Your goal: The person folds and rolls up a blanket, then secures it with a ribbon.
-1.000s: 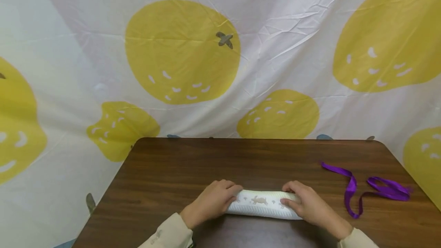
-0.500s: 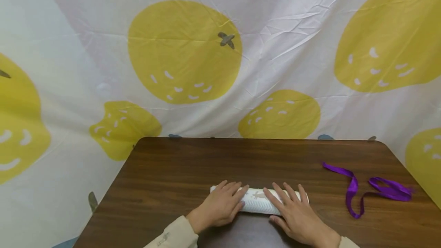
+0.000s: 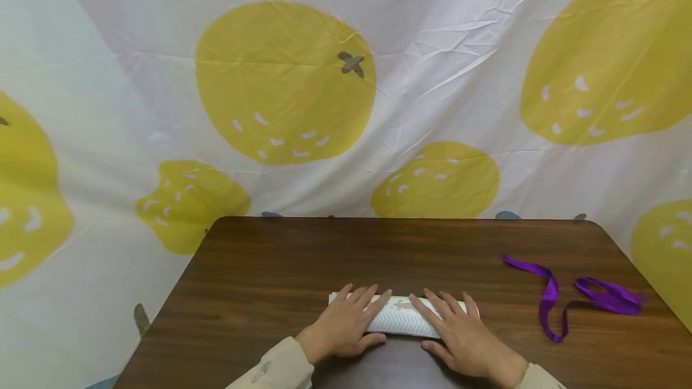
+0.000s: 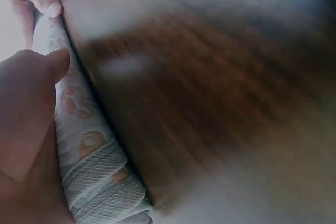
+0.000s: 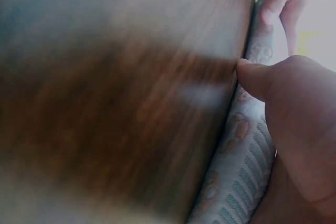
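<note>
A white cloth [image 3: 402, 322] with a brown animal print and ribbed grey-green bands lies rolled into a tube near the table's front. My left hand [image 3: 348, 324] rests over its left part with fingers straight and spread. On its right part lies my right hand [image 3: 459, 336], fingers also spread, thumb on the near side. In the left wrist view the cloth's end [image 4: 107, 182] shows several layers. The right wrist view has the roll [image 5: 236, 150] running beside my right thumb [image 5: 254, 77]. Palms cover parts of the cloth.
A purple ribbon [image 3: 550, 299] lies in loose loops on the right side of the brown wooden table [image 3: 270, 269]. Behind the table hangs a white curtain [image 3: 432, 77] printed with yellow fruit.
Both hands have let go of the roll's ends and now lie spread on top, closer together. The left thumb has straightened out toward the near side. The ribbon has not moved.
</note>
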A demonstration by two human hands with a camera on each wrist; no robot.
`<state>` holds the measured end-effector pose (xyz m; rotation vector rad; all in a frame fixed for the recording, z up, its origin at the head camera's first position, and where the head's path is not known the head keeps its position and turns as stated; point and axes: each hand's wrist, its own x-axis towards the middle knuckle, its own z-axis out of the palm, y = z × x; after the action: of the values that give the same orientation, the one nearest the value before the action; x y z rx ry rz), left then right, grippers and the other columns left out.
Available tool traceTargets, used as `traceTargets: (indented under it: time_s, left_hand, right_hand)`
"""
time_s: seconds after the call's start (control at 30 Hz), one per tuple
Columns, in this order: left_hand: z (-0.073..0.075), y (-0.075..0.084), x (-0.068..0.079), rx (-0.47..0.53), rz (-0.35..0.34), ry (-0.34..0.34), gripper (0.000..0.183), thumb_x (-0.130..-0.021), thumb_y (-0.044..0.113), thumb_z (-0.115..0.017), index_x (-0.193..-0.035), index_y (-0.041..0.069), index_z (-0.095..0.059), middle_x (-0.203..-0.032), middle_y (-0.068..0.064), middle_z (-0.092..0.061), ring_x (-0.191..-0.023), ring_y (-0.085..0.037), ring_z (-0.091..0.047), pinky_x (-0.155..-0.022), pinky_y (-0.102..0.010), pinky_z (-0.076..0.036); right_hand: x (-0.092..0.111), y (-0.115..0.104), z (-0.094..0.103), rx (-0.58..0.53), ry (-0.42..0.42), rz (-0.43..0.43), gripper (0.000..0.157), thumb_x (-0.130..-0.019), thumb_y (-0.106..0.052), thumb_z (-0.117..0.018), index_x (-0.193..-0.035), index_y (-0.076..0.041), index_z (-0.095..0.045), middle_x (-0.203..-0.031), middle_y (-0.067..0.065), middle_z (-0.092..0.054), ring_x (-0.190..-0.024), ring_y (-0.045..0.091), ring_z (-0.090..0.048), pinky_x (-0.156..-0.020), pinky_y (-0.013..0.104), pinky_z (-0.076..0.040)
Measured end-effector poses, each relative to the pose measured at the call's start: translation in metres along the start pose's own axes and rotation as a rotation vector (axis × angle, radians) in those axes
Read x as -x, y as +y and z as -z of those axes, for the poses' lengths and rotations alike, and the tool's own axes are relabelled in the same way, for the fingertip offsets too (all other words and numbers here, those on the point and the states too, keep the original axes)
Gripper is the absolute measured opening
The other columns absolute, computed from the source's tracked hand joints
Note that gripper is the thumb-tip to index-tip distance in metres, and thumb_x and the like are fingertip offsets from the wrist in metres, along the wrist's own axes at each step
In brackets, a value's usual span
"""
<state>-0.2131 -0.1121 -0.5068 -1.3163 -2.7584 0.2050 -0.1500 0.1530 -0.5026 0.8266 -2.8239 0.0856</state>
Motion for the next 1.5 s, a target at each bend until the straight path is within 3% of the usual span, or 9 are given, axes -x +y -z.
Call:
traceTargets:
  time_s: [0.33, 0.5, 0.73, 0.9, 1.07, 1.23, 1.37, 1.5]
  left_hand:
    - [0.000, -0.005, -0.004, 0.027, -0.023, 0.005, 0.081, -0.097, 0.065, -0.039, -0.160, 0.022, -0.014, -0.156, -0.009, -0.039, -0.139, -0.022, -0.043, -0.115, -0.046, -0.033]
    - [0.001, -0.010, -0.007, 0.043, -0.044, 0.030, 0.079, -0.097, 0.062, -0.044, -0.159, 0.021, -0.018, -0.153, -0.008, -0.043, -0.137, -0.020, -0.045, -0.113, -0.046, -0.036]
    - [0.003, -0.015, -0.008, -0.004, -0.063, 0.054, 0.075, -0.098, 0.052, -0.054, -0.158, 0.019, -0.023, -0.151, -0.006, -0.046, -0.133, -0.019, -0.050, -0.109, -0.047, -0.041]
    - [0.005, -0.015, -0.008, -0.051, -0.074, 0.081, 0.083, -0.091, 0.035, -0.070, -0.158, 0.019, -0.023, -0.150, -0.006, -0.048, -0.129, -0.020, -0.054, -0.106, -0.050, -0.044]
    - [0.005, -0.015, -0.007, -0.103, -0.080, 0.121, 0.081, -0.093, 0.025, -0.069, -0.158, 0.021, -0.022, -0.149, -0.006, -0.049, -0.126, -0.021, -0.056, -0.102, -0.051, -0.047]
    - [0.006, -0.018, -0.012, -0.150, -0.077, 0.174, 0.077, -0.095, 0.025, -0.066, -0.158, 0.022, -0.022, -0.148, -0.003, -0.051, -0.122, -0.021, -0.059, -0.099, -0.050, -0.049]
    - [0.009, -0.024, -0.019, -0.189, -0.070, 0.236, 0.075, -0.094, 0.022, -0.067, -0.157, 0.021, -0.027, -0.146, -0.002, -0.053, -0.121, -0.022, -0.059, -0.098, -0.051, -0.049]
    - [0.011, -0.030, -0.027, -0.226, -0.054, 0.250, 0.074, -0.095, 0.021, -0.066, -0.157, 0.021, -0.026, -0.147, -0.001, -0.052, -0.124, -0.022, -0.057, -0.100, -0.051, -0.048]
  right_hand:
    - [-0.002, 0.008, 0.002, -0.149, -0.006, 0.011, 0.082, -0.089, -0.045, -0.069, -0.156, -0.016, -0.030, -0.154, 0.021, -0.039, -0.134, 0.045, -0.044, -0.102, 0.078, -0.021]
    - [-0.006, 0.014, 0.005, -0.180, -0.034, 0.029, 0.085, -0.088, -0.044, -0.070, -0.156, -0.014, -0.028, -0.153, 0.023, -0.040, -0.134, 0.046, -0.044, -0.101, 0.078, -0.024]
    - [-0.012, 0.020, 0.009, -0.239, 0.004, 0.077, 0.082, -0.085, -0.026, -0.076, -0.152, -0.006, -0.034, -0.148, 0.024, -0.045, -0.129, 0.044, -0.050, -0.098, 0.076, -0.032]
    - [-0.013, 0.023, 0.012, -0.224, 0.008, 0.131, 0.087, -0.079, -0.010, -0.081, -0.152, -0.006, -0.034, -0.145, 0.024, -0.049, -0.127, 0.041, -0.053, -0.096, 0.074, -0.036]
    - [-0.015, 0.025, 0.015, -0.225, -0.043, 0.124, 0.093, -0.074, 0.004, -0.079, -0.153, -0.007, -0.032, -0.144, 0.025, -0.049, -0.121, 0.041, -0.056, -0.094, 0.071, -0.041]
    - [-0.021, 0.027, 0.017, -0.103, 0.034, 0.140, 0.088, -0.071, 0.003, -0.080, -0.149, -0.004, -0.038, -0.137, 0.022, -0.057, -0.109, 0.037, -0.064, -0.083, 0.060, -0.052]
    - [-0.028, 0.032, 0.018, -0.029, 0.094, 0.148, 0.089, -0.069, 0.001, -0.082, -0.148, -0.004, -0.041, -0.136, 0.019, -0.059, -0.105, 0.034, -0.065, -0.081, 0.055, -0.054]
    - [-0.037, 0.039, 0.019, 0.002, 0.127, 0.152, 0.091, -0.067, 0.004, -0.083, -0.148, -0.004, -0.041, -0.137, 0.018, -0.058, -0.105, 0.032, -0.065, -0.080, 0.052, -0.054]
